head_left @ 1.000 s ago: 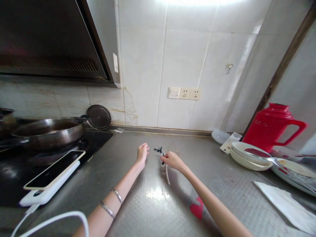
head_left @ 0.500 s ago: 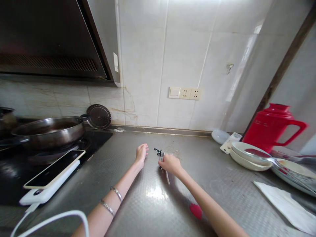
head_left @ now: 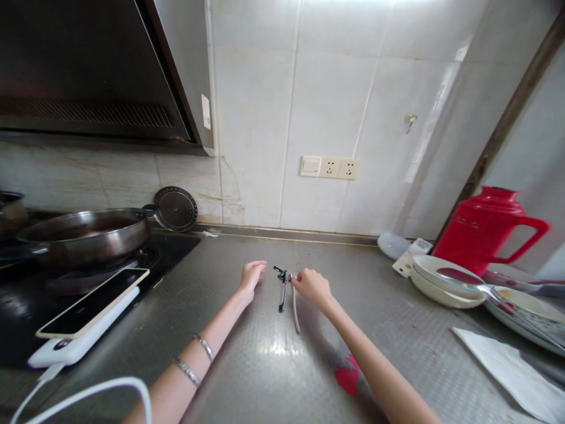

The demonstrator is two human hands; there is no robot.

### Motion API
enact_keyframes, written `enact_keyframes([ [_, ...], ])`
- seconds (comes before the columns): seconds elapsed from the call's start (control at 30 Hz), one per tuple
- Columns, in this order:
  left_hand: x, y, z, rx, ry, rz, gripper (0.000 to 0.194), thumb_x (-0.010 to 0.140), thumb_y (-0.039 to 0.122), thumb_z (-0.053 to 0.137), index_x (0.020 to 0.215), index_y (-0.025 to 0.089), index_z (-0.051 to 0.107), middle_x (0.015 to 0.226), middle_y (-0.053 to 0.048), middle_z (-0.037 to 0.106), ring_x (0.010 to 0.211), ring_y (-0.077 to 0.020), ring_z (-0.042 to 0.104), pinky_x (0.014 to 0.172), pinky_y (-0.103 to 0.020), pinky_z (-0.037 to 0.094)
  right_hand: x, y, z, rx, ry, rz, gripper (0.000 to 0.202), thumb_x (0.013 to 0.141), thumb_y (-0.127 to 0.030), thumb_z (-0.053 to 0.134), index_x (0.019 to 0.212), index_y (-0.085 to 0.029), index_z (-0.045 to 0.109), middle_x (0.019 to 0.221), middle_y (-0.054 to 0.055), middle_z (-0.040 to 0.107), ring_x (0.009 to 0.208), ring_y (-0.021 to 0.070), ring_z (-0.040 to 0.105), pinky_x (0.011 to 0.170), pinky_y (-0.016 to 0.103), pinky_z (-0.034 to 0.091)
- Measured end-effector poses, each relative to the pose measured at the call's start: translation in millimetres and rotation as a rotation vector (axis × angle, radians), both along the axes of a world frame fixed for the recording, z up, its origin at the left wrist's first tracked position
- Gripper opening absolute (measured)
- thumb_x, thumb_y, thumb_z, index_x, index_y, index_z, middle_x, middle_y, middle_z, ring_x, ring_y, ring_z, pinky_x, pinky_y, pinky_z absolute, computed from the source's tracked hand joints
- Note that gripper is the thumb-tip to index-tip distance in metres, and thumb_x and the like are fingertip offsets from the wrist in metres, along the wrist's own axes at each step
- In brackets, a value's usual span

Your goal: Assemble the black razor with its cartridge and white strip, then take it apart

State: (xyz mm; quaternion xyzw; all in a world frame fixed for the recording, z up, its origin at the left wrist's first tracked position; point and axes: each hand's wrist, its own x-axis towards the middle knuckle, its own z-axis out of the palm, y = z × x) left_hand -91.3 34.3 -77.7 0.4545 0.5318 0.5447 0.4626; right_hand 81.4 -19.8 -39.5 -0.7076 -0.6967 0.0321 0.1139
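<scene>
My right hand [head_left: 312, 286] is closed in a pinch at the upper end of a thin, pale, slightly curved tube [head_left: 295, 309], whose lower part trails toward me on the metal counter. Just left of those fingertips lies a small dark piece [head_left: 281, 273] with a greenish tint, and a slim rod with a black tip [head_left: 282, 299] extends from it. What kind of object it is I cannot make out. My left hand [head_left: 253, 275] stays to the left of it, fingers stretched out, holding nothing.
At left a steel pan [head_left: 88, 238] sits on the black stove, near a phone [head_left: 95, 303] on a white power bank [head_left: 83, 344] with a cable. Stacked dishes [head_left: 448, 294], a red thermos [head_left: 481, 235] and a white paper [head_left: 507, 365] occupy the right.
My right hand has shifted slightly right, away from the dark piece, with the pale tube. The slim rod with its black tip now shows fully. My left hand has hardly moved.
</scene>
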Motion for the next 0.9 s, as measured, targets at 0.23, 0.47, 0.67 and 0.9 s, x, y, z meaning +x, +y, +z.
enact_keyframes([
  [0.23, 5, 33, -15.2, 0.223, 0.585, -0.093, 0.017, 0.069, 0.011, 0.055, 0.08, 0.014, 0.067, 0.082, -0.008, 0.065, 0.085, -0.0198, 0.057, 0.082, -0.032, 0.041, 45, 17, -0.5, 0.01, 0.095, -0.154, 0.029, 0.077, -0.031, 0.041, 0.069, -0.019, 0.067, 0.077, 0.01, 0.068, 0.075, 0.0202, 0.063, 0.056, 0.023, 0.038],
  [0.47, 10, 48, -26.2, 0.412, 1.146, -0.187, 0.034, 0.08, 0.025, 0.051, 0.113, 0.025, 0.059, 0.099, -0.01, 0.052, 0.1, -0.0245, 0.043, 0.086, -0.036, 0.035, 52, 22, -8.1, 0.028, 0.134, -0.164, 0.027, 0.076, -0.029, 0.044, 0.066, -0.019, 0.066, 0.075, 0.009, 0.067, 0.074, 0.0196, 0.063, 0.055, 0.022, 0.036],
  [0.67, 9, 56, -31.7, 0.456, 1.163, -0.192, 0.026, 0.081, 0.029, 0.05, 0.102, 0.028, 0.066, 0.092, -0.009, 0.049, 0.093, -0.0235, 0.04, 0.082, -0.035, 0.035, 53, 22, -9.9, 0.021, 0.155, -0.156, 0.026, 0.075, -0.028, 0.044, 0.065, -0.019, 0.067, 0.073, 0.009, 0.067, 0.07, 0.0186, 0.062, 0.054, 0.022, 0.035],
  [0.9, 8, 57, -31.3, 0.532, 1.125, -0.148, 0.016, 0.078, 0.027, 0.056, 0.082, 0.023, 0.071, 0.083, -0.007, 0.05, 0.088, -0.0219, 0.041, 0.077, -0.033, 0.036, 55, 24, -14.6, 0.043, 0.165, -0.137, 0.026, 0.075, -0.027, 0.045, 0.062, -0.018, 0.065, 0.07, 0.009, 0.067, 0.066, 0.0178, 0.061, 0.051, 0.022, 0.033],
])
